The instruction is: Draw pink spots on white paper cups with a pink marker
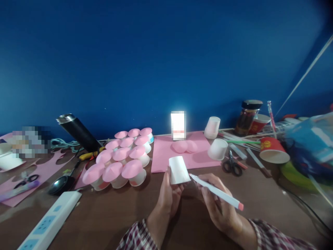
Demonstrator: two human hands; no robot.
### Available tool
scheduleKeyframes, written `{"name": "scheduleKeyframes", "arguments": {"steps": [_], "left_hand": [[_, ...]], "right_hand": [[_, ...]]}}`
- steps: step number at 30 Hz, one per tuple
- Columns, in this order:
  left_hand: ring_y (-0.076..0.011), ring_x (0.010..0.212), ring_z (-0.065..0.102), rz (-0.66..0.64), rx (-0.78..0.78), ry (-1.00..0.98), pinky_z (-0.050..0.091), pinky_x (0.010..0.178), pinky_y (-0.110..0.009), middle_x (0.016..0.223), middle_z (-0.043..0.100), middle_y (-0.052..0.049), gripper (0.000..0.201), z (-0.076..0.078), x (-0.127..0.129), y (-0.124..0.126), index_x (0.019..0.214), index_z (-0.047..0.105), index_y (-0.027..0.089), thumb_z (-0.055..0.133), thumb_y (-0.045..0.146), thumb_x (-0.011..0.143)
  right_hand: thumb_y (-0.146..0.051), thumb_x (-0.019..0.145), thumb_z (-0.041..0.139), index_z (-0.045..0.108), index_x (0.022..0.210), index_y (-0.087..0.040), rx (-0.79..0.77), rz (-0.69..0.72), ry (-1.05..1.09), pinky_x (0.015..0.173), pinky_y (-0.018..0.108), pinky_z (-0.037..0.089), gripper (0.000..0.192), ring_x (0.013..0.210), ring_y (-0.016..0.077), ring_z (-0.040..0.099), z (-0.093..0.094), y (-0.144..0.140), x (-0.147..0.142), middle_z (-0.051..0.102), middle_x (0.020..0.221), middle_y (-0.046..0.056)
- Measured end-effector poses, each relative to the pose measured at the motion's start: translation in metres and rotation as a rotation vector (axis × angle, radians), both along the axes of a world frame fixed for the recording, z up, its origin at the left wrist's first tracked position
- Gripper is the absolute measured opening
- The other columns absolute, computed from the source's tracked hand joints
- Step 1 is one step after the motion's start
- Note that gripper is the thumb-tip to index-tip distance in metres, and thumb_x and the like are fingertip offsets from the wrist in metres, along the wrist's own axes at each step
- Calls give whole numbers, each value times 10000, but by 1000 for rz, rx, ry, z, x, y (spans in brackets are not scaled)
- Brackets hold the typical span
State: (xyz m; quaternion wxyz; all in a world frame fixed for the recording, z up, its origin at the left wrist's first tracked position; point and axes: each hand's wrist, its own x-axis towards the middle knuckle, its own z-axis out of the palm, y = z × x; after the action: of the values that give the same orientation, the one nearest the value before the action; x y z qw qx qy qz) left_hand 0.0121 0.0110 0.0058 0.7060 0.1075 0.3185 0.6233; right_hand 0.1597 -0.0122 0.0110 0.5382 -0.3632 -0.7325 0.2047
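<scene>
In my left hand [170, 194] is a white paper cup [178, 170], tilted, with the fingers wrapped round its lower side. My right hand [220, 205] grips a white marker pen [218, 192] with a red end; its tip is close to the cup's right edge, and whether it touches I cannot tell. Behind the cup lies a pink paper sheet [162, 152] with pink paper discs [182, 146] on it. To the left stand several cups topped with pink paper cones [113, 172]. Another white cup [218, 149] sits at the sheet's right edge.
Stacked white cups [212, 127], black scissors [232, 165], loose markers [257, 161] and a red cup [274, 149] are on the right. A power strip [50, 220], a computer mouse [61, 184] and a black flask [79, 132] are on the left. A bright screen [178, 125] stands near the blue wall.
</scene>
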Motion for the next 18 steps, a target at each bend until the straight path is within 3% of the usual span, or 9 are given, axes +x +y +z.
{"name": "scheduleKeyframes", "arguments": {"steps": [14,18], "left_hand": [[-136,732,617,51,-59,8,516,764,-249,792,665,-38,298,4,1,0,921,671,144,488,377,942],[-137,744,630,59,-99,-9,528,713,-241,856,686,-45,295,6,1,-2,935,673,152,494,387,939]], "right_hand": [[-147,948,448,515,1142,-212,-37,33,-14,692,306,504,215,758,175,599,-4,-1,2,588,889,48],[-181,952,442,534,1061,-198,-69,24,-16,640,308,480,144,694,177,562,-8,-1,3,556,829,41]]}}
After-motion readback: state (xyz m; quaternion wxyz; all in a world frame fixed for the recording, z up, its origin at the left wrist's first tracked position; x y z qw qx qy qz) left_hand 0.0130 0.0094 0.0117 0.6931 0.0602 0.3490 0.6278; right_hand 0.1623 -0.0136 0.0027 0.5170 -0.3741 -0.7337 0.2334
